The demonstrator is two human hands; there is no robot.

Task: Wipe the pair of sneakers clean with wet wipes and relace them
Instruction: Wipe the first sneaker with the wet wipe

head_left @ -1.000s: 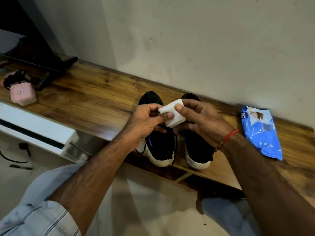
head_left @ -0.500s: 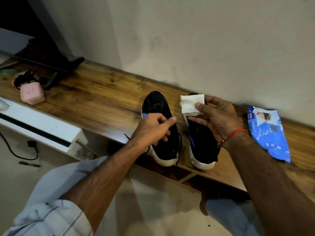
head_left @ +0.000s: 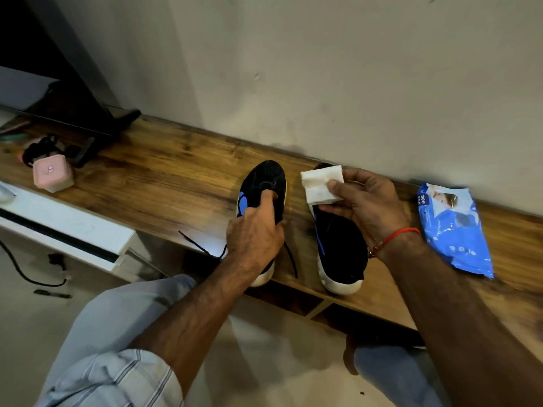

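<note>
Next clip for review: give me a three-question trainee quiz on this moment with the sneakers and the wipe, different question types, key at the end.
1. True or false: the right hand holds the folded wipe above the right sneaker.
2. Where is the left hand? A) on the pack of wipes B) on the left sneaker C) on the pink box
3. Fill in: a loose black ____ trails from the left sneaker over the shelf edge.

Key: 1 true; 2 B; 3 lace.
</note>
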